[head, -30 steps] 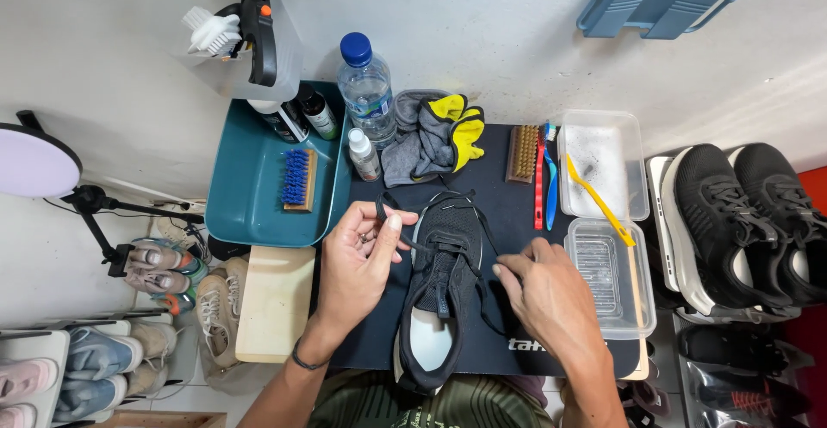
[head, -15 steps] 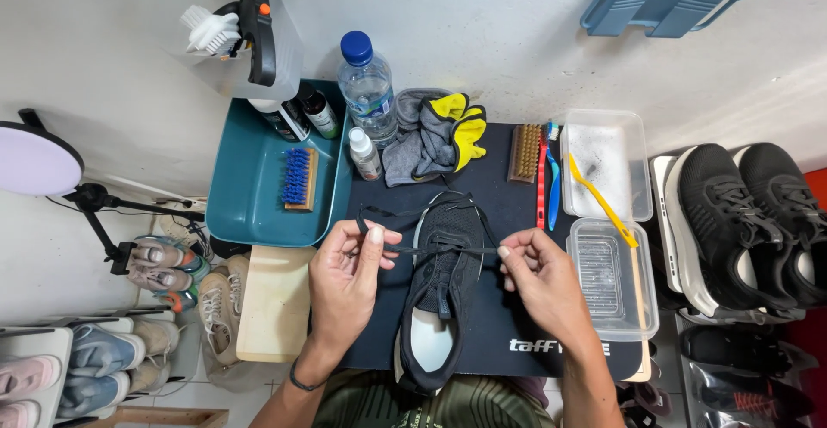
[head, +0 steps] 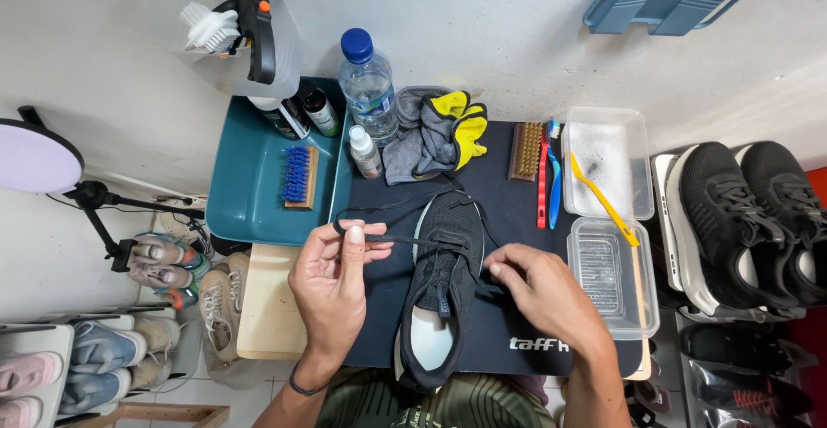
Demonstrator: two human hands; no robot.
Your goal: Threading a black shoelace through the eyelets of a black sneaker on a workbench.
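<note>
A black shoe (head: 441,286) lies toe-away on the dark mat (head: 517,213), between the 2 hands. The left hand (head: 332,286) pinches a black lace (head: 392,240) between thumb and fingertips, drawn taut leftward from the eyelets. The right hand (head: 538,294) rests against the shoe's right side, fingers curled and pinching the lace there.

Landmark: black mat (head: 508,221).
Tray: teal (head: 250,213), touching the mat's left edge, held 1 blue-bristled brush (head: 298,176).
Bottle: clear with blue cap (head: 366,83), stood at the mat's far edge.
Gloves: grey and yellow (head: 435,131), lay on the mat's far part.
Brushes: 1 wooden brush (head: 525,150) and 2 toothbrushes (head: 548,174) lay on the mat's right part.
Containers: 2 clear (head: 612,247), just right of the mat.
Sneakers: black pair (head: 749,217), further right of the mat.
</note>
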